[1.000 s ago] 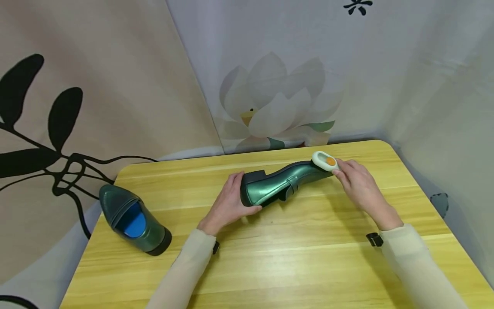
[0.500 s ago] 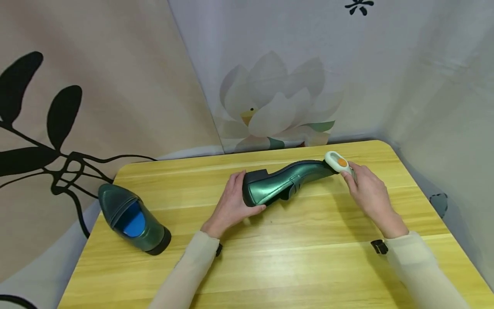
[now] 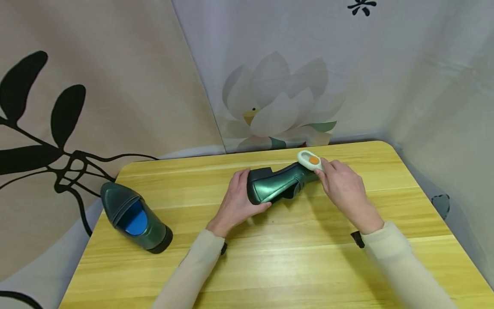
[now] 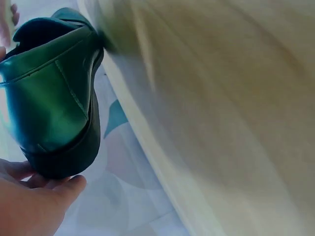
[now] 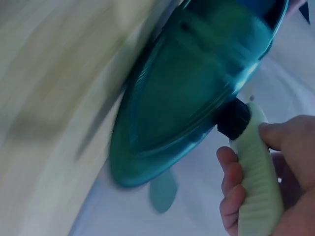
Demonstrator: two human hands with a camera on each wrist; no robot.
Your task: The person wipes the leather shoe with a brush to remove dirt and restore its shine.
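A shiny green loafer lies on its side on the table, sole edge turned toward the back. My left hand grips its heel; in the left wrist view, fingers wrap the black heel. In my right hand is a shoe brush with a pale ribbed handle and an orange button. Its black head touches the loafer's side near the forefoot in the right wrist view. The brush and right hand hide the toe from the head view. Another green loafer, blue inside, stands upright at the left.
The light wooden table has a rounded far right corner. Behind it hangs a pale curtain with a flower print, close to the back edge. The second loafer sits by the table's left edge.
The brush first slid right to the loafer's toe, then came back left along its side toward the middle. My left hand and the held loafer shifted slightly right.
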